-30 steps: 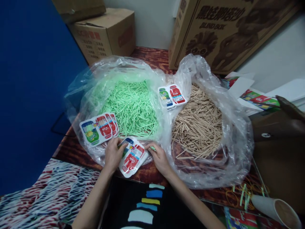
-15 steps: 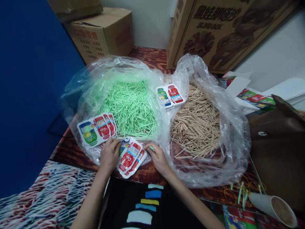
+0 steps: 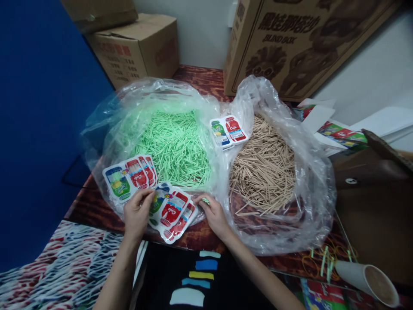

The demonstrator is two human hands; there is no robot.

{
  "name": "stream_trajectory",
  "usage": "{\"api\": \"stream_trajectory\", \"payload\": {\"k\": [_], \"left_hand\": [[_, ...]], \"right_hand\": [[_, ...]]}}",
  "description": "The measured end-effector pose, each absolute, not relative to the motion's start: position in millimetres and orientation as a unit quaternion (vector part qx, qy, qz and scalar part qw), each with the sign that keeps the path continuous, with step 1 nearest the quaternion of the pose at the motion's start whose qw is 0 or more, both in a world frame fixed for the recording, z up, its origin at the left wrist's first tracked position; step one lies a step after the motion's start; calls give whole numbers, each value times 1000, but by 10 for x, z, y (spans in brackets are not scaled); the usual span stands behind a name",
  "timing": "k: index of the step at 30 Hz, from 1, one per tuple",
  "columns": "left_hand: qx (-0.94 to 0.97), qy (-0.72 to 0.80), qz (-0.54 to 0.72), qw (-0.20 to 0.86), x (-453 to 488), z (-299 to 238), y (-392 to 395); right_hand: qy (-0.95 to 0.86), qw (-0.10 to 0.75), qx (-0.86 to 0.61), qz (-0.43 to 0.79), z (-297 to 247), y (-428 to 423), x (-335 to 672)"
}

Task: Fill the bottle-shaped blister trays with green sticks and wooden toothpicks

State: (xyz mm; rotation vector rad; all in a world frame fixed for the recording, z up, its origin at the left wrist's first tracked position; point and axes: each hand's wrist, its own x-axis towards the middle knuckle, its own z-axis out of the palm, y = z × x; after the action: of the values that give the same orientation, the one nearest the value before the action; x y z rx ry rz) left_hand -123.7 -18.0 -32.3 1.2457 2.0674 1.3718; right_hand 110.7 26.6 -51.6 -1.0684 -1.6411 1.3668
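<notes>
Head view: pinches the fanned packets (image 3: 170, 212) at their 9 o'clock edge with the left hand (image 3: 137, 214). Touches the 3 o'clock edge with the curled right hand (image 3: 213, 214), grasp unclear. Sits at 6 o'clock of the green sticks (image 3: 176, 146). Probably light, thin, glossy, apt to slide apart; best pinched by the edges.

The little stack of flat packs (image 3: 171, 211) lies near, a bit left of the middle. Each pack looks like two bottles side by side, one red, one green and blue. They are fanned out and tilted. The left hand (image 3: 137, 213) pinches their left end.
</notes>
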Motion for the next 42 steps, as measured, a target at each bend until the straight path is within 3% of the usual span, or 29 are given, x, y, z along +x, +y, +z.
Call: {"api": "stream_trajectory", "payload": {"k": [9, 17, 24, 32, 42], "left_hand": [[385, 632, 532, 411, -726, -205, -98], [330, 575, 543, 515, -431, -264, -27], [366, 550, 579, 478, -354, -199, 54], [275, 497, 647, 509, -233, -226, 172], [256, 493, 642, 528, -211, -145, 164]], "right_hand": [[-305, 495, -360, 730, 39, 610, 1100], [-217, 407, -312, 831, 311, 800, 1010], [-545, 259, -388, 697, 432, 657, 1129], [-762, 297, -412, 402, 630, 519, 1264], [-782, 290, -407, 372, 560, 436, 1340]]}}
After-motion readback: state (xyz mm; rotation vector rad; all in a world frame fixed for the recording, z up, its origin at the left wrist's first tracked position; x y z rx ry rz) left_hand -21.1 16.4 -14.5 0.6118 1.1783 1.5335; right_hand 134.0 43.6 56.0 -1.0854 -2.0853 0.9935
